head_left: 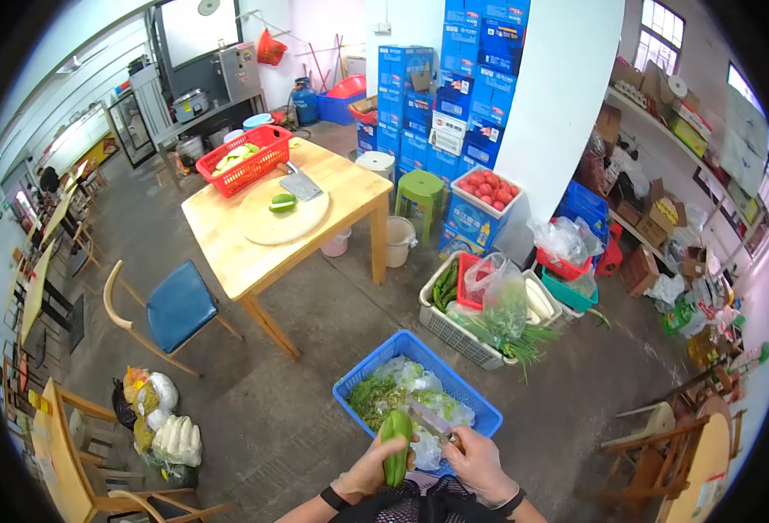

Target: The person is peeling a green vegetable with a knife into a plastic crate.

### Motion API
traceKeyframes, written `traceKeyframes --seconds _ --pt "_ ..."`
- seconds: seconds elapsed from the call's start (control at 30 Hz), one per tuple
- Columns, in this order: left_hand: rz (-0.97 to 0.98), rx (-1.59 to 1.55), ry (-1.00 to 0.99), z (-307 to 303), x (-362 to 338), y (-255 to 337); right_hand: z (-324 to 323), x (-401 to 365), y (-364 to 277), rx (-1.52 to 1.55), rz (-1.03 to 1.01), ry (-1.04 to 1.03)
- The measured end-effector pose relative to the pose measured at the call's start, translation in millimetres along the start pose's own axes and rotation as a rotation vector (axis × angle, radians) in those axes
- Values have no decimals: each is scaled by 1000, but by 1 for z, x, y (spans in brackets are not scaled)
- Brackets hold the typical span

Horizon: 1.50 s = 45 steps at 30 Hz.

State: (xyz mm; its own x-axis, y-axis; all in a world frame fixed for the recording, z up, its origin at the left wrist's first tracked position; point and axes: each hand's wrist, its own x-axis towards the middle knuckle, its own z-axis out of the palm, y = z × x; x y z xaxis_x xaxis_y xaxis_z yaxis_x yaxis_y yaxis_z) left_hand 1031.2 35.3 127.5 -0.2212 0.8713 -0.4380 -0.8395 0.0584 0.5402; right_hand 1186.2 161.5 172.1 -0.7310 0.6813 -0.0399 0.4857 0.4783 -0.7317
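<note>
Above the blue basket, my left hand is closed around a long green gourd held nearly upright. My right hand grips the brown handle of a peeler with a flat metal blade, which points up and left toward the gourd's top. The blade's tip is close beside the gourd. Green peelings, leafy scraps and crumpled clear plastic fill the basket below both hands.
A wooden table ahead bears a round board with a cleaver and green pieces, plus a red basket. A vegetable crate stands front right. A blue chair and bagged vegetables are left.
</note>
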Motion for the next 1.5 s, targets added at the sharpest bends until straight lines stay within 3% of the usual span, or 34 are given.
traceKeyframes --seconds 0.03,0.1,0.17,0.2,0.27,0.3,0.37,0.57,0.7,0.77,0.87,1.07,1.2,1.3,1.5 --pt "80 175 -36 9 -6 -2 -5 0 3 19 14 14" --pt "105 122 42 18 -9 -12 -14 -1 4 39 -23 -22" --pt "245 405 83 6 -4 -33 -18 -3 2 67 -59 -62" --pt "251 408 96 4 -2 -39 -19 -5 -1 72 -172 -84" --pt "622 791 153 -1 1 -47 -20 -6 -2 86 -291 -106" --pt "625 795 161 -6 2 -50 -21 -7 -1 31 -360 -112" --pt "733 970 359 -16 2 -57 -22 -9 3 -23 -434 -123" --pt "666 1122 478 3 -23 -41 -15 -8 5 -169 -552 -162" --pt "700 1170 529 -26 -20 -57 -7 -5 8 -253 -545 -208" --pt "558 1199 510 -34 -22 -59 -3 -5 10 -271 -534 -234" --pt "509 1164 541 -7 -39 -42 4 -3 15 -305 -512 -240" --pt "291 1248 528 -16 -45 -37 11 -4 16 -339 -423 -265" --pt "339 1238 498 -31 -37 -47 12 -4 17 -263 -343 -304" --pt "391 1047 403 -45 -26 -59 0 -7 12 -147 -254 -372" --pt "491 1277 470 -31 -26 -49 -3 -8 28 -13 -288 -292"
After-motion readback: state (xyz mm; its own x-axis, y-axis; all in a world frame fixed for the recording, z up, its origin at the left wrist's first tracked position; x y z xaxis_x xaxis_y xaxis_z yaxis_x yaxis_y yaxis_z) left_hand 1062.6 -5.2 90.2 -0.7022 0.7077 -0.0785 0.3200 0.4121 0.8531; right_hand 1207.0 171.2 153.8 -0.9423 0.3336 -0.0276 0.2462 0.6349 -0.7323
